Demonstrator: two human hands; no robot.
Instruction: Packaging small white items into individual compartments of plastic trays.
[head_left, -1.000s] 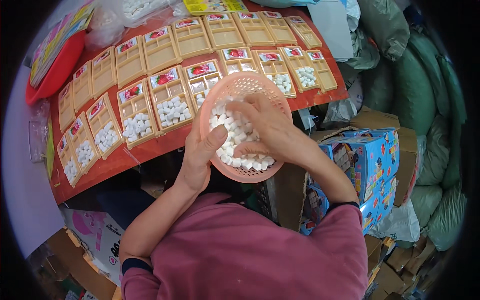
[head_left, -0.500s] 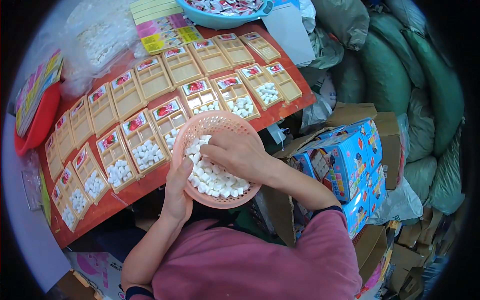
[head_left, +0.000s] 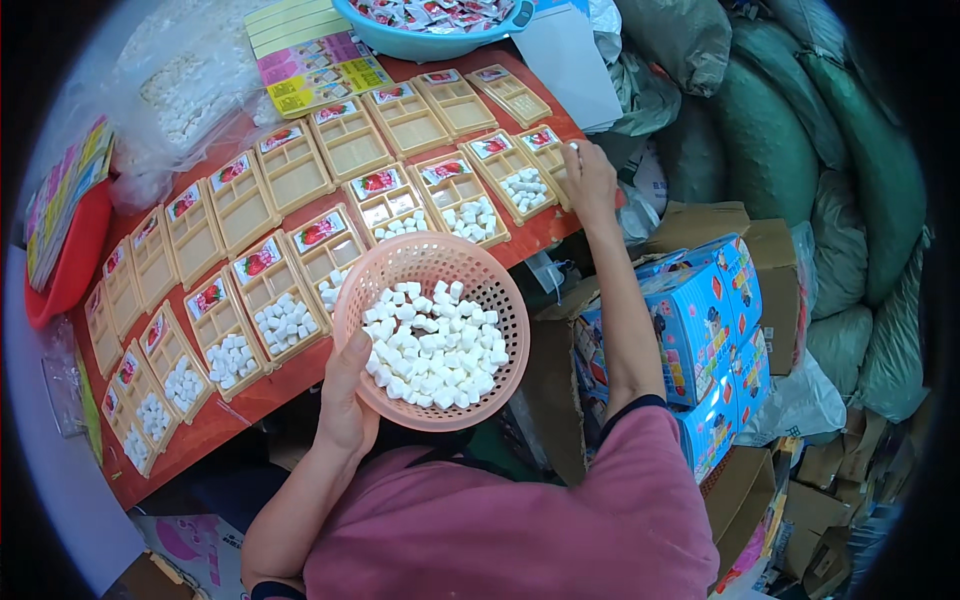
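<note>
A pink perforated plastic basket (head_left: 428, 258) is tilted toward me in front of my chest, gripped at its left rim by my left hand (head_left: 348, 402). Inside lies a heap of small white marshmallow cubes (head_left: 435, 345). My right hand (head_left: 592, 183) reaches over the rightmost tray (head_left: 548, 153) of the near row, fingers closed, a white piece showing at the fingertips. That hand partly covers the tray. Several tan compartment trays in the near row, such as one tray (head_left: 271, 292), hold marshmallows in their large compartment and a strawberry-printed packet in another.
Trays of the far row (head_left: 350, 140) carry packets only. Behind them stand a blue basin (head_left: 430, 40) of packets, printed cards (head_left: 315, 75) and a clear bag (head_left: 185, 95) of white pieces. A red basin (head_left: 75, 250) is far left. Blue boxes (head_left: 690, 340) and green sacks (head_left: 770, 140) crowd the right.
My right hand has left the basket and moved right and away to the end tray. My left hand still holds the basket in nearly the same place.
</note>
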